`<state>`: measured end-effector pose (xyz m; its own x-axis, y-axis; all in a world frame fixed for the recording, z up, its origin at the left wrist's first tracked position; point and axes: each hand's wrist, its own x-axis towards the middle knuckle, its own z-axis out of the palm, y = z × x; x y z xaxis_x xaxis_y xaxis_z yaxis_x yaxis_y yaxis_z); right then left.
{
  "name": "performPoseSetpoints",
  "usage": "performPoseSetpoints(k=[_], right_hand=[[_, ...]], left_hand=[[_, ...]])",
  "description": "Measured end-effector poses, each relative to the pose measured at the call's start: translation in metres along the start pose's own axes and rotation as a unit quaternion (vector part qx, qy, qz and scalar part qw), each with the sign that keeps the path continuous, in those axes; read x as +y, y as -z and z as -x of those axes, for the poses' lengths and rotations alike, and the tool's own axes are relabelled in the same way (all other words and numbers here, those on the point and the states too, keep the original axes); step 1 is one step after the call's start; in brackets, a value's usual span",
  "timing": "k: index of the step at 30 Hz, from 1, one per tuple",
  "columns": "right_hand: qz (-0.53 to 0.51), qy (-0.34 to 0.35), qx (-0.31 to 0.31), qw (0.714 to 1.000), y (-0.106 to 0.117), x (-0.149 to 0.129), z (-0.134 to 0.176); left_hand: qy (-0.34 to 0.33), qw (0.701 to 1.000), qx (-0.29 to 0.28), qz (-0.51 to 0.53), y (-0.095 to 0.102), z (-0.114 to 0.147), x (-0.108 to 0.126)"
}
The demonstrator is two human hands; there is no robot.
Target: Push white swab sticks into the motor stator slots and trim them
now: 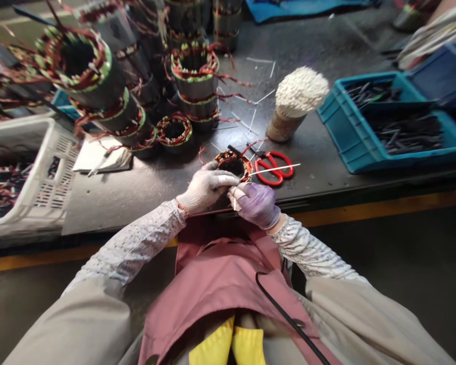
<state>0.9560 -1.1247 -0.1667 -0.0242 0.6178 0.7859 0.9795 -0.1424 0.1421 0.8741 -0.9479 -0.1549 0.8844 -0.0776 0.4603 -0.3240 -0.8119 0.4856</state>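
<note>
A small motor stator (247, 163) with copper windings and red and black leads lies at the table's front edge. My left hand (207, 186), in a white knit glove, is closed around its near left side, fingers pressed on the rim. My right hand (257, 204), in a purple-stained glove, is closed in a pinch at the near right rim. A short white end pokes out below its fingers. From the stator a thin white tie strip (277, 168) sticks out rightward, over red-handled scissors (271, 175). The fingertips partly cover the near rim.
Stacked stators (195, 76) stand at the back left, beside a white crate (47, 167) of parts. A bundle of white strips (302, 94) stands upright in a holder. At right is a teal bin (349, 137) with black sleeves. Another person's sleeve (437, 35) shows top right.
</note>
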Motion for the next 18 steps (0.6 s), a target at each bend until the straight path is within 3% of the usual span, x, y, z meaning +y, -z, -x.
performPoseSetpoints(k=[6,9,11,14,15,16,18], right_hand=[[-0.136,-0.093,-0.056,0.985,0.025,-0.007,0.003],[-0.210,-0.141,-0.050,0.966,0.026,-0.008,-0.001],[-0.331,-0.221,-0.046,0.916,0.024,-0.009,-0.012],[-0.532,-0.358,-0.079,0.763,0.020,-0.010,-0.030],[-0.558,-0.389,-0.094,0.727,0.018,-0.009,-0.036],[-0.564,-0.405,-0.106,0.712,0.014,-0.007,-0.042],[-0.547,-0.409,-0.114,0.722,0.003,0.001,-0.056]], left_hand=[[-0.026,1.000,-0.009,0.000,0.003,0.000,-0.003],[-0.034,0.999,-0.009,-0.034,0.003,-0.001,-0.004],[-0.044,0.997,-0.012,-0.060,0.004,0.000,-0.003],[-0.070,0.992,-0.041,-0.095,0.008,0.000,0.000],[-0.081,0.989,-0.057,-0.108,0.008,0.000,0.003],[-0.092,0.986,-0.069,-0.122,0.009,0.000,0.005],[-0.101,0.978,-0.090,-0.158,0.010,-0.001,0.011]])
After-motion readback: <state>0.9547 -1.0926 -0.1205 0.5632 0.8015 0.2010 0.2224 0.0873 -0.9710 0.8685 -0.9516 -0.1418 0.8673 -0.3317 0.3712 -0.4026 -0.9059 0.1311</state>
